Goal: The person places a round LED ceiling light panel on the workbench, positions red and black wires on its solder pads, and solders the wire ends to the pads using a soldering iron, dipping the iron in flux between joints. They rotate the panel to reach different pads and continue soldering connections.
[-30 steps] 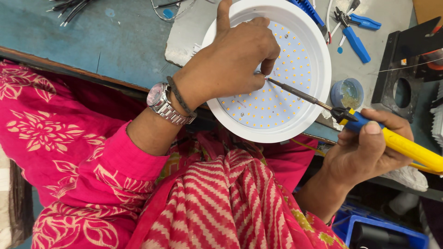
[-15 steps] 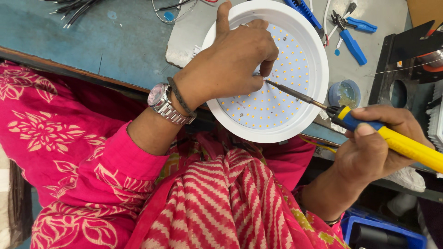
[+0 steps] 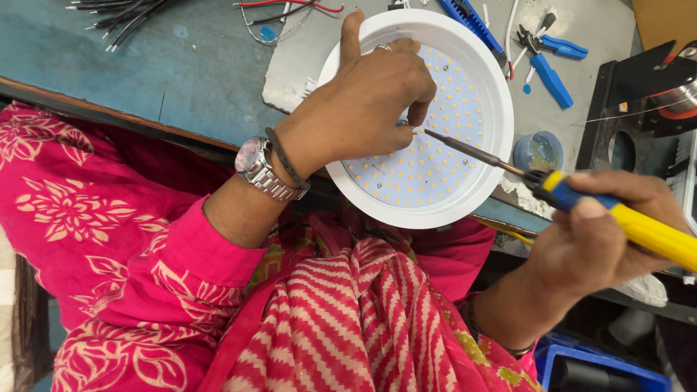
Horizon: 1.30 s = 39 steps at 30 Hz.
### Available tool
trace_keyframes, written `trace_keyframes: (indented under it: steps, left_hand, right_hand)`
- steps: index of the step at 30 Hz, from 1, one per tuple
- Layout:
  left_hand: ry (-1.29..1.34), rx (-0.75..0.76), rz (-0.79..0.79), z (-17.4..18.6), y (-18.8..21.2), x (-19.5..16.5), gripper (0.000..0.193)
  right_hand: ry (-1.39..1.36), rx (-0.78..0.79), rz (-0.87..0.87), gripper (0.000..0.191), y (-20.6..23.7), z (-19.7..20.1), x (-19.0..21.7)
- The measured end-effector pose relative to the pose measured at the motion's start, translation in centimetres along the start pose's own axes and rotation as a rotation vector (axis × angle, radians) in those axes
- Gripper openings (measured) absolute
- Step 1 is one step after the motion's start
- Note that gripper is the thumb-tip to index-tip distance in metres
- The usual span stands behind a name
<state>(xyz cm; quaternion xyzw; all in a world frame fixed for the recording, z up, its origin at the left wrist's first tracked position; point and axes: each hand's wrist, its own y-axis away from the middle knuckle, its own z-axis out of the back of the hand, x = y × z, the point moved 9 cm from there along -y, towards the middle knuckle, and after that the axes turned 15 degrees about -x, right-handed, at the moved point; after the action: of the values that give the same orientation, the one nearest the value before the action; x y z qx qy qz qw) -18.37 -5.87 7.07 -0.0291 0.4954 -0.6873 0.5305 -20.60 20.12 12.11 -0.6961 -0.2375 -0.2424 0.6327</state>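
an electronics workshop: a worn blue counter [image 3: 145,80] strewn with loose wires [image 3: 123,18], blue-handled pliers [image 3: 544,62], a small pot of paste [image 3: 539,151], a soldering iron [image 3: 581,199] and a round lamp panel [image 3: 435,160] dotted with tiny lights.

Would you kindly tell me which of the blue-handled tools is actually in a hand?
The soldering iron, blue-and-yellow handled, gripped by the right hand; the blue pliers lie untouched on the bench.

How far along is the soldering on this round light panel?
Done: the LED board sits inside the white housing. In hand: left hand steadies it while right hand brings the soldering iron tip beside the left fingertips. Left: cannot tell whether any joint is finished.
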Motion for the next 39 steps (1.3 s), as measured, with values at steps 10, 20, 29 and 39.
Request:
trace_keyframes:
  steps: [10,20,29,39]
  left_hand:
    - [-0.076,-0.044,-0.014,0.6,0.1,-0.8,0.007]
    - [-0.119,-0.029,0.005,0.7,-0.1,-0.8,0.007]
    - [-0.125,-0.05,-0.004,1.0,0.0,-0.9,0.007]
    - [-0.134,-0.044,-0.006,0.9,-0.1,-0.9,0.007]
  right_hand:
    - [0.053,-0.03,-0.123,0.023,0.3,-0.1,-0.3]
    - [0.086,0.001,-0.115,0.02,0.3,-0.3,-0.7]
    - [0.066,0.064,-0.014,0.025,0.8,-0.1,-0.5]
    - [0.018,0.002,-0.039,0.028,0.6,0.2,0.2]
